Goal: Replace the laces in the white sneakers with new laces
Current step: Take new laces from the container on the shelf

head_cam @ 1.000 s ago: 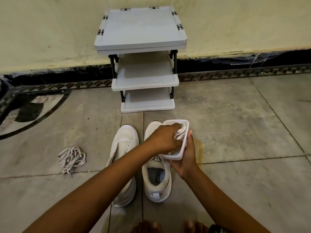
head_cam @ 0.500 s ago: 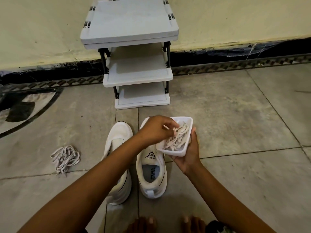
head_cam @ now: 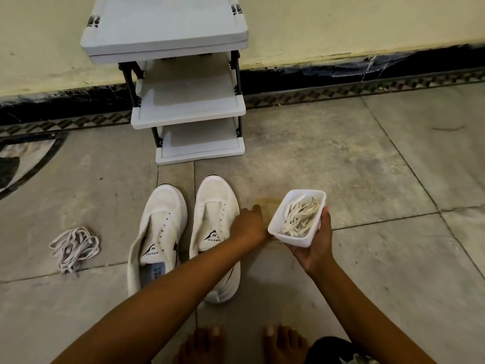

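Two white sneakers (head_cam: 215,200) are set side by side on the floor, just in front of the shoe rack (head_cam: 183,106). A white tub (head_cam: 291,236) of tangled laces (head_cam: 300,216) is gripped from beneath by the right hand (head_cam: 315,252), in front of the rack and to its right. The left hand (head_cam: 248,227) is seen from the back beside the sneaker nearer the tub. Whether its fingers are spread or pinching cannot be told. A lace bundle (head_cam: 74,245) lies on the floor in front of the rack, to its left.

This looks like a home. Beyond the fingers (head_cam: 256,208), a three-tier plastic shoe rack (head_cam: 183,106) stands against a cream painted wall (head_cam: 367,27) with black skirting (head_cam: 341,72). The stone-tiled floor (head_cam: 341,166) has a patterned border (head_cam: 367,91), and bare feet (head_cam: 283,342) show nearer than the fingers.
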`<state>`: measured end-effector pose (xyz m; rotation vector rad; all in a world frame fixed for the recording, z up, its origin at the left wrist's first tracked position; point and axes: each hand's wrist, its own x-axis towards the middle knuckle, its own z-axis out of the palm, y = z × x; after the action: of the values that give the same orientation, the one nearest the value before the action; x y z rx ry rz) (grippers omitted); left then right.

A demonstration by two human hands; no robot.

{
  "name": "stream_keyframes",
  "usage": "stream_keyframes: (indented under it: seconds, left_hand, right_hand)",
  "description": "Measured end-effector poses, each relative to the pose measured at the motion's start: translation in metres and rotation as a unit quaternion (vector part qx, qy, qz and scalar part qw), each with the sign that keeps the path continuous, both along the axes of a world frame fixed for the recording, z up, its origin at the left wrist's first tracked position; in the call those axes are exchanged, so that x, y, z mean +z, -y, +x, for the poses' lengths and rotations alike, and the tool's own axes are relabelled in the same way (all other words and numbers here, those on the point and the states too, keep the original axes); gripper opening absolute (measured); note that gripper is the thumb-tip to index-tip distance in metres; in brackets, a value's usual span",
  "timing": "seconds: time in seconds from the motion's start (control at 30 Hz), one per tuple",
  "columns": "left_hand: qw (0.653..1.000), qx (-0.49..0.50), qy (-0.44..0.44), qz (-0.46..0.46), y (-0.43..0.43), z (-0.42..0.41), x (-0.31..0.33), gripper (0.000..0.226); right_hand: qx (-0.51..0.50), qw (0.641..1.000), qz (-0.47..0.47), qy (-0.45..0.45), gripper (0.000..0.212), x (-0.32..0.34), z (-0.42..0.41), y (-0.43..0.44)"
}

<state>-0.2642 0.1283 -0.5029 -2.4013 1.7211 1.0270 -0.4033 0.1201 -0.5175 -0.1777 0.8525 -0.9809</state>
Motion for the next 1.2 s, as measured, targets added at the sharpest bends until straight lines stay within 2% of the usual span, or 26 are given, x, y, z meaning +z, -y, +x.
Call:
stream_keyframes:
  seconds: [0.13,0.2,0.4,0.47,0.57,0.67,0.77,0.93,1.1,1.2]
  left_hand:
    - [0.998,0.001,0.066,-0.002,0.0,-0.013,-0.025,0.08]
    - [0.997,0.011,0.07,-0.004,-0.001,-0.018,-0.031,0.082]
    - [0.989,0.136,-0.048,-0.027,0.011,-0.015,-0.031,0.074]
    - [0.977,0.174,-0.107,-0.061,0.011,-0.01,-0.023,0.065]
    - [0.946,0.206,-0.171,-0.183,0.016,0.006,0.0,0.029]
    - [0.922,0.138,-0.207,-0.298,0.017,0.018,0.028,0.017]
    - [0.915,0.06,-0.24,-0.319,0.008,0.016,0.047,0.019]
    - [0.932,-0.074,-0.21,-0.287,-0.013,0.019,0.056,0.044]
    - [0.948,-0.116,-0.193,-0.227,-0.023,0.026,0.062,0.057]
    - [0.957,-0.135,-0.16,-0.203,-0.024,0.03,0.065,0.06]
  right_hand:
    - [-0.003,1.0,-0.008,-0.003,0.049,-0.003,-0.01,0.0]
    - [-0.006,1.0,-0.011,-0.007,0.05,-0.006,-0.014,-0.001]
    - [-0.01,1.0,-0.009,0.005,0.051,-0.01,-0.016,0.002]
    - [-0.011,1.0,-0.007,0.011,0.05,-0.011,-0.016,0.002]
    - [-0.006,1.0,-0.001,0.014,0.051,-0.011,-0.014,0.003]
    - [0.014,1.0,0.001,0.009,0.052,-0.008,-0.006,0.001]
    - [0.042,0.999,0.0,0.006,0.054,-0.005,0.01,-0.002]
    - [0.068,0.998,-0.002,-0.012,0.061,0.0,0.026,0.002]
    - [0.054,0.996,0.025,-0.063,0.058,0.003,0.035,0.001]
    - [0.063,0.996,0.017,-0.062,0.063,0.002,0.039,-0.002]
